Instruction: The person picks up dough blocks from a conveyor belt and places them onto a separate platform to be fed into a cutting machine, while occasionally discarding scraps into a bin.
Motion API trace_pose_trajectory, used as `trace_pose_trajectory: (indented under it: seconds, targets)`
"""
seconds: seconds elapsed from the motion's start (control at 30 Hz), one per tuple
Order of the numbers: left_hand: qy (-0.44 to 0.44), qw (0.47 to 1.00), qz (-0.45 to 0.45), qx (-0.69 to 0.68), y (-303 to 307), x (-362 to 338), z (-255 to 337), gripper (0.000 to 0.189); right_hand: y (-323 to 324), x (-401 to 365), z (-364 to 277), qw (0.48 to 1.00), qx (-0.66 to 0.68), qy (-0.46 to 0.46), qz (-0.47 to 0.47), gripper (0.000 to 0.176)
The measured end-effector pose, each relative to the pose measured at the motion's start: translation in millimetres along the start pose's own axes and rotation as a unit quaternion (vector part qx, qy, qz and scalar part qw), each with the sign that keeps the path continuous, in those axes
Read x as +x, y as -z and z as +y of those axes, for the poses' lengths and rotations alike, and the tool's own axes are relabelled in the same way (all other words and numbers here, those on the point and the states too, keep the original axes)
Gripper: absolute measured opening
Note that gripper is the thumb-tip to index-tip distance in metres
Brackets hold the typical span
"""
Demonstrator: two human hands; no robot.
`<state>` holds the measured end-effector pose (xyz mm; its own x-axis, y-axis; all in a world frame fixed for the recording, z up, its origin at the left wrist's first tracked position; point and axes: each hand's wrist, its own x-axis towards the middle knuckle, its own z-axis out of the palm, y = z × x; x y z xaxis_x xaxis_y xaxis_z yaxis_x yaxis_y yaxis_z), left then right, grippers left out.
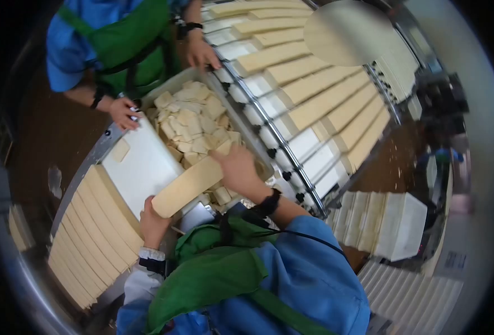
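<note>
A long, flat, pale-yellow strip, apparently dough, is held slantwise between my two hands. My left hand is closed on its lower left end. Its upper right end is gripped by my right hand, whose fingertips are partly hidden. Below the strip is a rectangular bin filled with broken pale pieces. Beside my left hand, several similar strips stand packed in a row. A white board lies between that row and the bin.
Across the bin, a co-worker in a green apron rests one hand at the board and another by a conveyor rail. Strips lie on the conveyor. Ridged white trays are stacked at right.
</note>
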<state>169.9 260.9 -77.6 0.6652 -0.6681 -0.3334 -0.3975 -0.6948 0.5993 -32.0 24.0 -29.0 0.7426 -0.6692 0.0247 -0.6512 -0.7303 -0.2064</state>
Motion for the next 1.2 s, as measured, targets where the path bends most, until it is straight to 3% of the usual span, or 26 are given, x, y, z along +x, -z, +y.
trace_pose_trajectory:
  seconds: [0.03, 0.1, 0.2, 0.23, 0.3, 0.53, 0.67, 0.73, 0.77, 0.83, 0.87, 1.0, 1.07, 1.2]
  targets:
    - [-0.01, 1.0, -0.011, 0.007, -1, 2, 32, 0.078, 21, -13, 21, 0.999, 0.001, -0.023, 0.039, 0.061]
    - [-0.153, 0.983, -0.068, -0.078, -10, 4, 80, 0.079, 60, -35, 75, 0.995, 0.039, -0.075, 0.045, 0.062]
    - [-0.233, 0.952, -0.161, -0.118, -29, -10, 151, 0.083, 118, -58, 156, 0.994, 0.055, -0.085, 0.035, 0.056]
    - [-0.235, 0.951, -0.165, -0.113, -36, -16, 171, 0.083, 129, -60, 183, 0.995, 0.069, -0.073, 0.019, 0.057]
    - [-0.202, 0.916, -0.278, -0.205, -49, -27, 202, 0.088, 134, -62, 232, 0.993, 0.088, -0.076, -0.015, 0.061]
    - [-0.067, 0.881, -0.376, -0.28, -57, -51, 246, 0.088, 76, -59, 314, 0.967, 0.207, -0.031, -0.143, 0.079]
    - [-0.061, 0.875, -0.376, -0.297, -51, -60, 260, 0.088, 61, -58, 331, 0.934, 0.342, 0.012, -0.108, 0.063]
    - [-0.056, 0.88, -0.365, -0.3, -48, -62, 270, 0.087, 55, -56, 340, 0.822, 0.49, -0.258, -0.13, 0.058]
    - [-0.06, 0.88, -0.364, -0.298, -50, -62, 272, 0.087, 47, -49, 342, 0.823, 0.491, -0.256, -0.126, 0.058]
    - [-0.069, 0.873, -0.357, -0.325, -57, -60, 272, 0.085, 32, -31, 333, 0.889, 0.239, -0.392, -0.001, 0.075]
    - [-0.073, 0.873, -0.356, -0.324, -60, -60, 274, 0.085, 36, -34, 324, 0.893, 0.214, -0.397, 0.006, 0.083]
    - [-0.08, 0.876, -0.358, -0.313, -66, -61, 280, 0.083, 35, -40, 297, 0.901, 0.157, -0.403, 0.047, 0.073]
    - [-0.082, 0.875, -0.361, -0.314, -68, -61, 282, 0.083, 30, -48, 290, 0.909, 0.101, -0.363, 0.177, 0.072]
    - [-0.067, 0.881, -0.361, -0.297, -72, -64, 294, 0.082, 20, -51, 299, 0.907, 0.054, -0.362, 0.211, 0.061]
